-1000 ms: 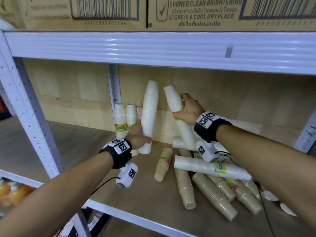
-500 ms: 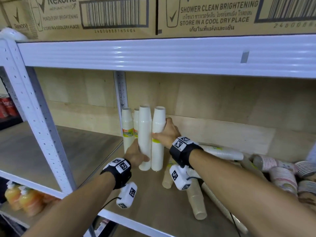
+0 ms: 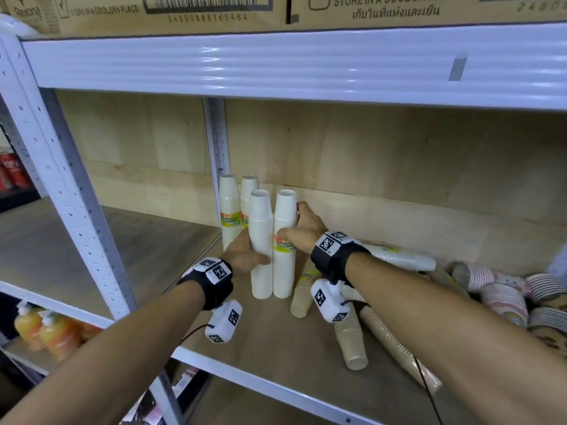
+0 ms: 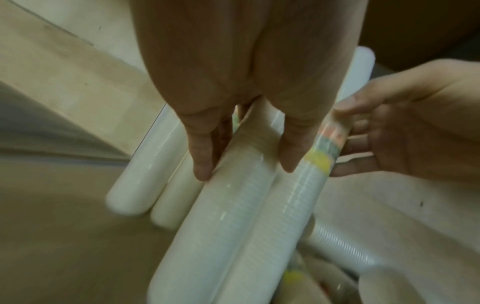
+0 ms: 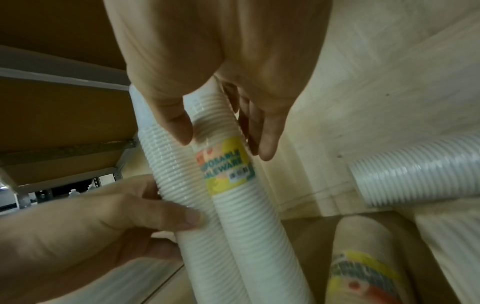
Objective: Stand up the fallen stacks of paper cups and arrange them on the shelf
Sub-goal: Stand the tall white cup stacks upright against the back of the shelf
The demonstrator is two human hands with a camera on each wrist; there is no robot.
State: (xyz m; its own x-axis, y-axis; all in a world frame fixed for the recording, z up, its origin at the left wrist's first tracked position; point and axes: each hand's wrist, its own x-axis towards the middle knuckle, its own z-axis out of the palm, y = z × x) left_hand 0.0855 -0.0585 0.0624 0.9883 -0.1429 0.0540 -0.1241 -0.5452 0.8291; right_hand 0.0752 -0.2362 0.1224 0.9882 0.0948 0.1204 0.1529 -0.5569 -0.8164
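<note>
Hands as before, left hand [image 3: 245, 256] fingers round plain stack [image 3: 260, 240], right hand [image 3: 302, 230] fingers round labelled stack [image 3: 284, 240], both upright, touching

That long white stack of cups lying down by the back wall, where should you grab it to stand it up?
Grip the long white paper-cup stack around its middle, coming down from above and the front. It lies on its side along the wooden back wall, so the back is blocked and its top is free. It is round and slim, so one hand can likely wrap it, then swing it upright.
</note>
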